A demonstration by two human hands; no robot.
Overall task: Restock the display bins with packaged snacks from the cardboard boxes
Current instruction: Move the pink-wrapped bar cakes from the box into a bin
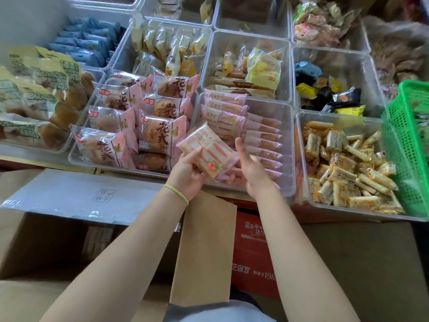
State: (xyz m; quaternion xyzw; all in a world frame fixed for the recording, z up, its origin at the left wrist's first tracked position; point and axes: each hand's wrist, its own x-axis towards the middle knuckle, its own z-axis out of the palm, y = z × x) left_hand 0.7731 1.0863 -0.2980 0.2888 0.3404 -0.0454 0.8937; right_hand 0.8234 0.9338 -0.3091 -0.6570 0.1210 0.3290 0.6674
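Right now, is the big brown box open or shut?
Open. The box's flaps are folded outward, and packs show inside the opening. How full it is cannot be told.

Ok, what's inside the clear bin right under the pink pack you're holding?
Clear plastic bin: rows of pink-wrapped sandwich-cake packs, standing on edge. The held pink strawberry pack and both hands cover its near-left corner, so the fill there is hidden.

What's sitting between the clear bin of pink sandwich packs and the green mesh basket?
In the head view, a clear plastic bin of small orange-and-white wrapped snack sticks lies between the pink sandwich bin and the green mesh basket.
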